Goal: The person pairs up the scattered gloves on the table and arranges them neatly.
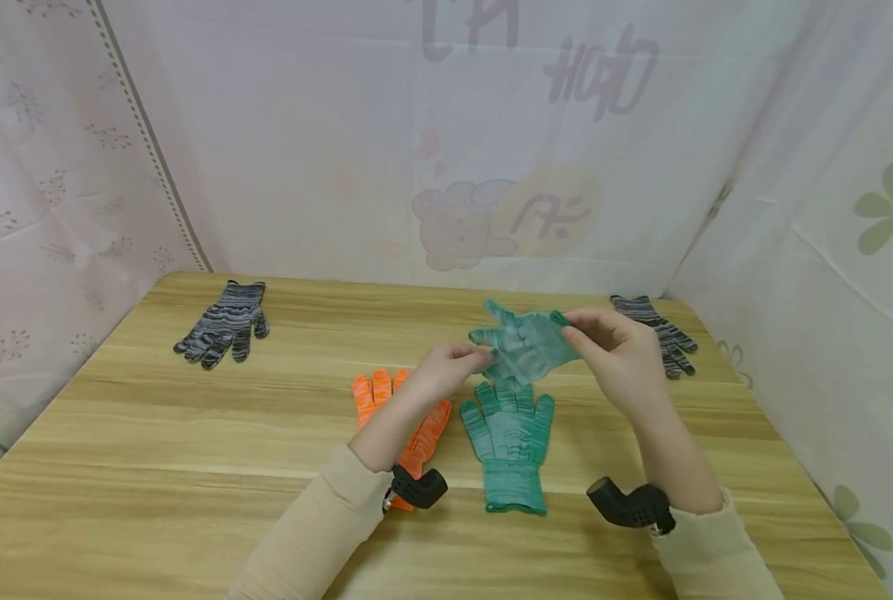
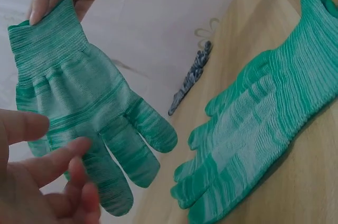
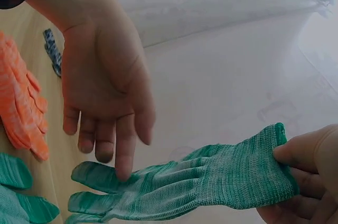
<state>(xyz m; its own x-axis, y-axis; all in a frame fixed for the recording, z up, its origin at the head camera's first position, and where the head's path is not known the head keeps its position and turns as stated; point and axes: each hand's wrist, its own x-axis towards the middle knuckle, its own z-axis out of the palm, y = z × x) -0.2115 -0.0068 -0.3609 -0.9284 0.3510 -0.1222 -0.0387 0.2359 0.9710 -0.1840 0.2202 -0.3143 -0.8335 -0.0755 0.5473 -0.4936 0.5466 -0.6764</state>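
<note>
Broadly, begin with the wood-grain worktop (image 1: 192, 467). Above it, right of the middle and apart from the flat green knit glove (image 1: 516, 442), find the raised green knit glove (image 1: 525, 346). Read a long axis running crosswise, from wrist end at the right to finger end at the left, sloping somewhat down toward the wood. Nearby, note the orange knit glove (image 1: 426, 433), partly hidden by the left forearm; farther off, the left grey knit glove (image 1: 225, 325) and the right grey knit glove (image 1: 645, 311).

Judge the raised one very light, soft and limp, probably stretchy, hardly breakable and, with such a textured knit, unlikely to slip. Expect sagging or folding if borne from one end only.

At the right hand (image 1: 617, 350), see a thumb-and-finger pinch on the wrist edge. At the left hand (image 1: 454, 367), see loose, parted fingers beside the finger end, gripping nothing; cannot tell whether lightly touching.

Best held by the ribbed cuff (image 3: 259, 171), probably the firmest part, with a second light pinch on the floppy glove fingers (image 2: 153, 129), aimed leftward, to straighten the length.
</note>
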